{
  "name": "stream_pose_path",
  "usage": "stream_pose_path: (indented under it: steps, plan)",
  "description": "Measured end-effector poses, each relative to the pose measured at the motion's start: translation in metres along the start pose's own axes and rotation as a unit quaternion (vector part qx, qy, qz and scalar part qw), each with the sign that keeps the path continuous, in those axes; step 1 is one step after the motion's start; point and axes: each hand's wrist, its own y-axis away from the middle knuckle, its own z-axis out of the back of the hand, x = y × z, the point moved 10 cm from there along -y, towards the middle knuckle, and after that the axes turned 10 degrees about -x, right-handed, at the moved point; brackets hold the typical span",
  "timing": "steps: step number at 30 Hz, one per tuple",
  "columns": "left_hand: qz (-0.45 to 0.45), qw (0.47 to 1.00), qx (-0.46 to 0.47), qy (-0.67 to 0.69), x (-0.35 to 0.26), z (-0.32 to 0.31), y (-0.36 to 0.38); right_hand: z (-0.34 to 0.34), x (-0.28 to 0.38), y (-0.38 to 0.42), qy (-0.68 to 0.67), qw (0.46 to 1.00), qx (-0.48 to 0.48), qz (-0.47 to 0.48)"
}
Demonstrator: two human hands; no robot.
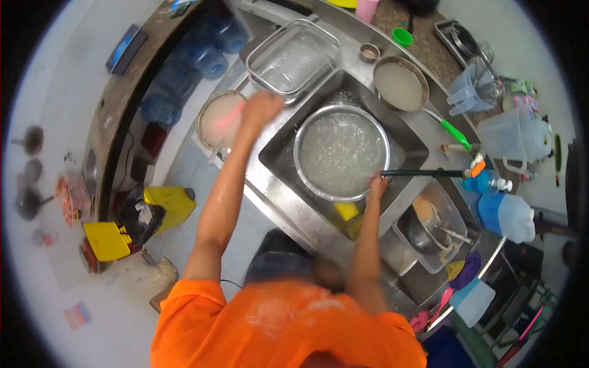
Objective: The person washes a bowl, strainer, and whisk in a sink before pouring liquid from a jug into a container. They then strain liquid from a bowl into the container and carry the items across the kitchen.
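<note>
A large round metal bowl [341, 152] full of cloudy water sits in the steel sink basin [270, 144]. At its lower right rim is my right hand [377, 184], its fingers closed round the end of a dark hose [423, 173]. My left hand [262, 110] is raised above the counter left of the sink, blurred, beside a pan of cloudy liquid [219, 119]; what its fingers hold, if anything, cannot be made out. A reddish streak crosses that pan. Below the bowl, something yellow [346, 211] lies in the basin.
A clear rectangular dish [293, 58] stands behind the basin's left corner. Behind the sink is a pan [400, 84] with a green handle. A plastic tub [429, 224] of utensils lies to the right, near blue liquid jugs [507, 216]. A yellow bin [169, 208] stands at left.
</note>
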Motion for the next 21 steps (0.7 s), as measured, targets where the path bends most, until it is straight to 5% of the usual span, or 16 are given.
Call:
stream_pose_path:
  steps: [5, 7, 8, 10, 11, 13, 15, 16, 17, 18, 19, 21]
  plan:
    - [0.135, 0.984, 0.083, -0.077, 0.086, -0.062, -0.094, -0.027, -0.038, -0.010, 0.071, 0.980, 0.115, 0.143]
    - [0.142, 0.978, 0.133, -0.077, 0.086, -0.069, -0.098, -0.059, -0.037, 0.036, 0.303, 0.808, 0.214, 0.459]
    - [0.146, 0.970, 0.178, -0.082, 0.082, -0.072, -0.091, -0.053, -0.040, 0.033, 0.309, 0.814, 0.207, 0.445]
    - [0.102, 0.972, 0.157, -0.140, 0.081, -0.071, -0.084, -0.043, -0.072, 0.035, 0.604, 0.660, 0.249, 0.371]
    - [0.050, 0.975, 0.108, -0.188, 0.074, -0.065, -0.089, -0.035, -0.057, 0.057, 0.607, 0.665, 0.249, 0.357]
    - [-0.137, 0.958, -0.233, -0.096, 0.013, -0.010, -0.056, 0.027, -0.030, 0.079, 0.516, 0.848, 0.050, 0.109]
    - [-0.186, 0.938, -0.290, 0.025, -0.040, 0.015, -0.014, 0.043, -0.121, 0.052, 0.581, 0.806, 0.068, 0.090]
    - [-0.155, 0.957, -0.229, 0.091, -0.043, -0.006, 0.003, 0.024, -0.131, 0.044, 0.619, 0.729, 0.037, 0.289]
    - [-0.123, 0.966, -0.167, 0.155, -0.043, -0.032, 0.024, 0.008, -0.127, 0.046, 0.628, 0.675, 0.030, 0.386]
    - [0.002, 0.975, -0.031, 0.221, -0.027, -0.082, 0.046, -0.006, -0.123, 0.050, 0.632, 0.610, 0.009, 0.479]
    - [-0.011, 0.977, 0.000, 0.213, -0.022, -0.115, 0.066, 0.012, -0.149, 0.023, 0.537, 0.815, 0.059, 0.208]
    - [-0.004, 0.984, 0.053, 0.168, 0.020, -0.185, 0.094, 0.015, -0.184, 0.024, 0.375, 0.917, 0.101, -0.090]
